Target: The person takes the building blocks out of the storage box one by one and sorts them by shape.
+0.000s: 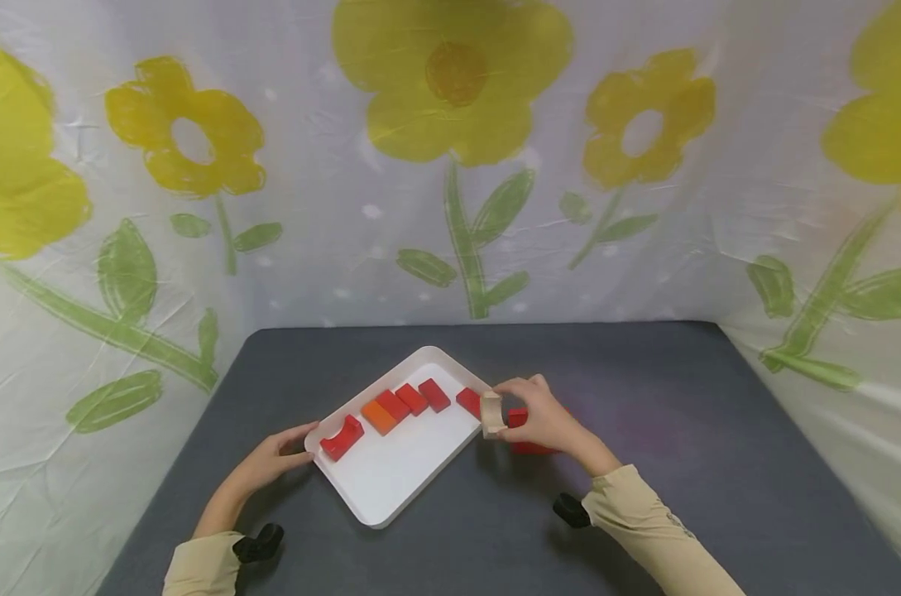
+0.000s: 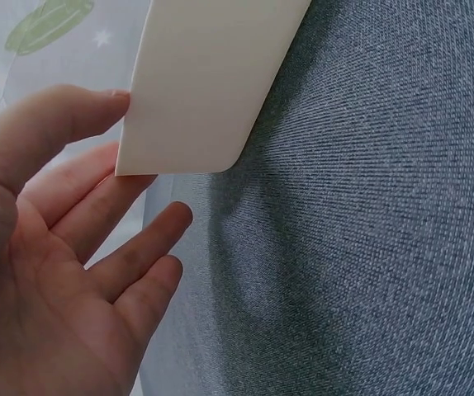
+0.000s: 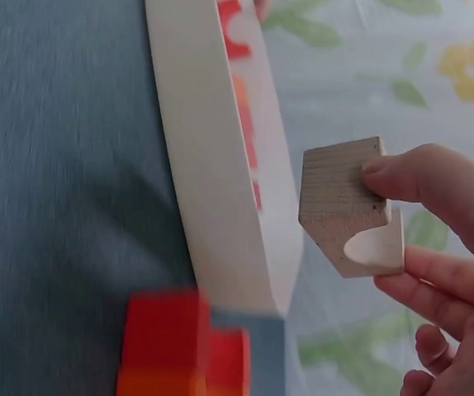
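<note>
A white rectangular tray (image 1: 398,480) lies at an angle on the dark table. My left hand (image 1: 275,455) holds its near-left corner, with the thumb at the rim and two fingers against the end wall (image 2: 196,91). My right hand (image 1: 543,418) pinches a plain wooden arch block (image 3: 344,186) between thumb and fingertips, raised beside the tray's right end. Inside, along the far side, run a red arch block (image 1: 334,445), an orange block (image 1: 378,417) and several red blocks (image 1: 434,395). Partly hidden behind my right hand, more red blocks (image 3: 163,330) stand outside the tray.
Dark grey fabric (image 1: 629,530) covers the table. A white curtain (image 1: 309,207) with yellow flowers hangs round its back and sides. Black wrist straps (image 1: 259,544) show by both sleeves.
</note>
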`<action>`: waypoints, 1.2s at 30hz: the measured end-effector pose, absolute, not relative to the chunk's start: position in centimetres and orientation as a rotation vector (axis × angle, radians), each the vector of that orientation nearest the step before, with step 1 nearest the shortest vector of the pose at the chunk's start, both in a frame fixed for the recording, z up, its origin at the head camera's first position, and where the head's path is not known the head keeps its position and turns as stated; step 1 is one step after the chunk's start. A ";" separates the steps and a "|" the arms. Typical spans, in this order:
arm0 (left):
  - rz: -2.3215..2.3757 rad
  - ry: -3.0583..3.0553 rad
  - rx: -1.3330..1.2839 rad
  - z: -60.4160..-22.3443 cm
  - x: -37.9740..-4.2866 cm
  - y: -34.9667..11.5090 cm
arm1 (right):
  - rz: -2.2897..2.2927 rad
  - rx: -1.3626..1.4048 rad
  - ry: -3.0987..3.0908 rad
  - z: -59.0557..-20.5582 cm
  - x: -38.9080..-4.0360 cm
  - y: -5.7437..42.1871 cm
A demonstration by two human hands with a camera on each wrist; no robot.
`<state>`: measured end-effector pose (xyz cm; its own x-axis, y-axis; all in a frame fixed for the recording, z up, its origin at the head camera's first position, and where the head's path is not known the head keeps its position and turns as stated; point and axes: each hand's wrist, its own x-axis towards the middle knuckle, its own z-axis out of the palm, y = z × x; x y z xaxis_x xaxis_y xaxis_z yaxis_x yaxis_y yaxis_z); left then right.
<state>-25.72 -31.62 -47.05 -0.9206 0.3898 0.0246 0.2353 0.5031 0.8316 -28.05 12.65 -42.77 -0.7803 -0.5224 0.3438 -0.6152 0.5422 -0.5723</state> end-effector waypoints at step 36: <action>1.394 2.580 0.490 -47.2 -25.6 -31.6 | 0.994 0.749 -2.921 -45.5 -27.8 24.4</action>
<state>-25.63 -31.59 -47.22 -0.9319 0.3626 0.0083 0.2056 0.5094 0.8356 -27.78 24.38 -45.50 -0.8881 -0.4447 0.1167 -0.4236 0.6927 -0.5837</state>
